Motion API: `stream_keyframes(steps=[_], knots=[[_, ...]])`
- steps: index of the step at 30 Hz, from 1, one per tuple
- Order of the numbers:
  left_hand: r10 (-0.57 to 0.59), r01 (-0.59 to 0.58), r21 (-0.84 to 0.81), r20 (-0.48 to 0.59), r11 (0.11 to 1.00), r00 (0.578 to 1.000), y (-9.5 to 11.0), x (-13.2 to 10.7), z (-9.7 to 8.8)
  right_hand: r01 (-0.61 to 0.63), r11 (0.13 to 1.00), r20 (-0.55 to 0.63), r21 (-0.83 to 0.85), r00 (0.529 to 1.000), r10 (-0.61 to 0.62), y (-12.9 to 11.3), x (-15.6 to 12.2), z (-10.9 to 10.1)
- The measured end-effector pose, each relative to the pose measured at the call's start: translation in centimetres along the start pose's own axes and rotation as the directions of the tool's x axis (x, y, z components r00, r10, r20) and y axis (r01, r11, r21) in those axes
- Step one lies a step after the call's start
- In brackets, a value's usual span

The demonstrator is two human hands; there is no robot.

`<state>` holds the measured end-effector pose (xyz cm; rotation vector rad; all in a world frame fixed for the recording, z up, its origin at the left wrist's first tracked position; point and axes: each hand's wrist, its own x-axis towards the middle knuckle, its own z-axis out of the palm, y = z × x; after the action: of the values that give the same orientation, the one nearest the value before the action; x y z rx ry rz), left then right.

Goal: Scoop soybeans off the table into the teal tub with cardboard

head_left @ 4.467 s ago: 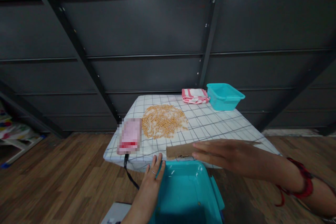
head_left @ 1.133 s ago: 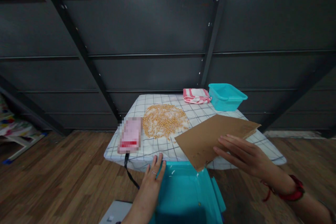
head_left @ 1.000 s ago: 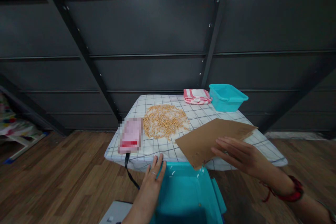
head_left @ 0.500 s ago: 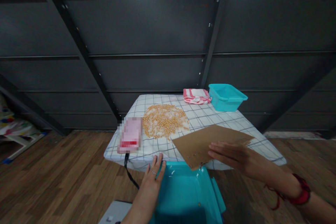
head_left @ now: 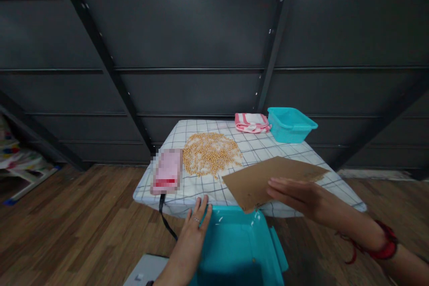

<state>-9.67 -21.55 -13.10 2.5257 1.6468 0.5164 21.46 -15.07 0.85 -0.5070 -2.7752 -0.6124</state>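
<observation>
My right hand (head_left: 296, 195) grips a brown cardboard sheet (head_left: 264, 178) by its near right part, fingers lying along its top. The sheet tilts, its lowest corner hanging just over the teal plastic bin (head_left: 239, 250) held below the table's front edge. My left hand (head_left: 196, 225) rests against the bin's left rim, fingers stretched along it. A few small grains lie inside the bin. A heap of yellow beans mixed with white grains (head_left: 211, 154) is spread on the checked tablecloth (head_left: 301, 156).
A pink blurred packet (head_left: 166, 171) lies at the table's left front with a black strap hanging down. At the back right sit a second teal bin (head_left: 291, 124) and a folded pink-striped cloth (head_left: 251, 121). Dark metal wall behind; wooden floor around.
The cardboard, flat at the table edge 4.5 s ago, was raised and tilted over the bin, then lowered a little over the last second. My left hand has stayed on the bin.
</observation>
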Motion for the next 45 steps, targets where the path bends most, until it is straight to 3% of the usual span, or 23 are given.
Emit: stream_keyframes(steps=[25,31,38,45], knots=[[-0.004,0.004,0.004,0.005,1.0,1.0,-0.3,-0.3,0.5,0.032,0.998,-0.001,-0.062,0.999,-0.032,-1.8,-1.2,-2.3],[-0.009,0.009,-0.018,0.017,1.0,1.0,-0.7,-0.5,1.0,0.025,0.999,0.013,-0.034,1.0,-0.024,-2.0,-0.6,-2.4],[-0.019,0.019,-0.028,0.023,0.999,1.0,-0.4,-0.5,0.4,0.012,1.0,0.006,0.011,1.0,-0.012,-2.1,-0.8,-3.6],[-0.016,0.016,-0.032,0.005,0.999,1.0,-0.4,-0.5,0.5,-0.015,1.0,-0.012,-0.011,1.0,0.015,-1.6,-1.0,-2.7]])
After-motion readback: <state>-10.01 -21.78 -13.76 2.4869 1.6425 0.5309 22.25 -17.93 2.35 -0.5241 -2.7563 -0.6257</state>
